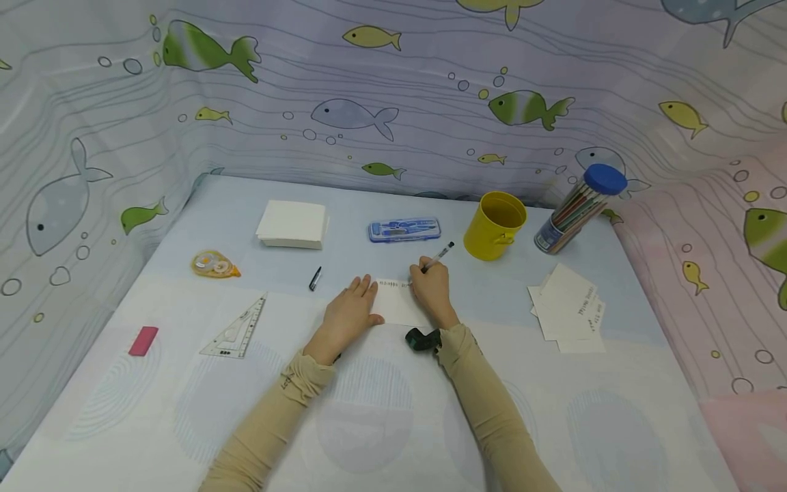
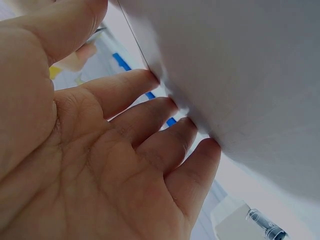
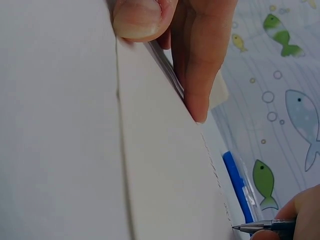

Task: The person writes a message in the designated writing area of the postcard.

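Pinching a pen (image 1: 439,255) in my right hand (image 1: 433,290), I hold its tip at the lettering on a white card (image 1: 398,309); my left hand (image 1: 348,314), fingers outstretched, rests at the card's left side; the card lies mid-table, between the far and near edges of the table (image 1: 369,444); a yellow mug (image 1: 486,236) stands by the far edge.

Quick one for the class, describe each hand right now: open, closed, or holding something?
Left hand: open, resting on the white card.
Right hand: closed around a pen, its tip at the card's writing.
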Available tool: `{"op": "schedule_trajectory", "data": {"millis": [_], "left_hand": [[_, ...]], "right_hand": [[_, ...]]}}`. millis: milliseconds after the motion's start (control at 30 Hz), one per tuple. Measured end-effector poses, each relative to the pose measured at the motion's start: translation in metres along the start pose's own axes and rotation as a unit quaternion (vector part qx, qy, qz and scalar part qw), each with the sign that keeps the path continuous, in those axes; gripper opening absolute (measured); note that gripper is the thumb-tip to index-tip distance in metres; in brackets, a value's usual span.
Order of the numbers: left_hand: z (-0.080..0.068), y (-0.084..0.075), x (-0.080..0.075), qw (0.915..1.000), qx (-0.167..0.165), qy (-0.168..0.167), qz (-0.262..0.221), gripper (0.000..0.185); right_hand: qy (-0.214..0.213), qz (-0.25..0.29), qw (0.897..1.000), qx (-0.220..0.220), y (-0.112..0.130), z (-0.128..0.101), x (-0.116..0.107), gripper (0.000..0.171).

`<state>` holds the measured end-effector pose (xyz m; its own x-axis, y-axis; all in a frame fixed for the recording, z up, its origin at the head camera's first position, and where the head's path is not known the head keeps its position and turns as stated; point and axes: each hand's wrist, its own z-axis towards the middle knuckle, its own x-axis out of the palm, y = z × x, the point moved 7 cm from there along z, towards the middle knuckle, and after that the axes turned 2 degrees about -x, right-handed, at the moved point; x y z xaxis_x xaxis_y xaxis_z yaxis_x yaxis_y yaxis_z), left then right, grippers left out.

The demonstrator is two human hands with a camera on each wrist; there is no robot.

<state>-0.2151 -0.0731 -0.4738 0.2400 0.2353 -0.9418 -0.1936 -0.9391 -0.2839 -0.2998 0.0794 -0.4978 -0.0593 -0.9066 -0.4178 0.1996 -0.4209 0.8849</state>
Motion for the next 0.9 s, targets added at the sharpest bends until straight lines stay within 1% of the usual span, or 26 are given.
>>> {"op": "schedule_trajectory", "data": {"millis": [400, 633, 900], "left_hand": [[0.0, -0.0006, -0.0004, 1.0, -0.001, 0.001, 0.0, 0.076], [-0.0006, -0.0003, -0.0009, 1.0, -0.001, 0.001, 0.001, 0.076], [-0.001, -0.0001, -0.0008, 1.0, 0.0, 0.0, 0.0, 0.076]], "right_hand": [[-0.004, 0.003, 1.0, -0.002, -0.0019, 0.0008, 0.0002, 0.035], [0.005, 0.006, 1.0, -0.001, 0.0009, 0.0, 0.0007, 0.035], [0.009, -0.006, 1.0, -0.003, 0.002, 0.0002, 0.0011, 0.035]]}}
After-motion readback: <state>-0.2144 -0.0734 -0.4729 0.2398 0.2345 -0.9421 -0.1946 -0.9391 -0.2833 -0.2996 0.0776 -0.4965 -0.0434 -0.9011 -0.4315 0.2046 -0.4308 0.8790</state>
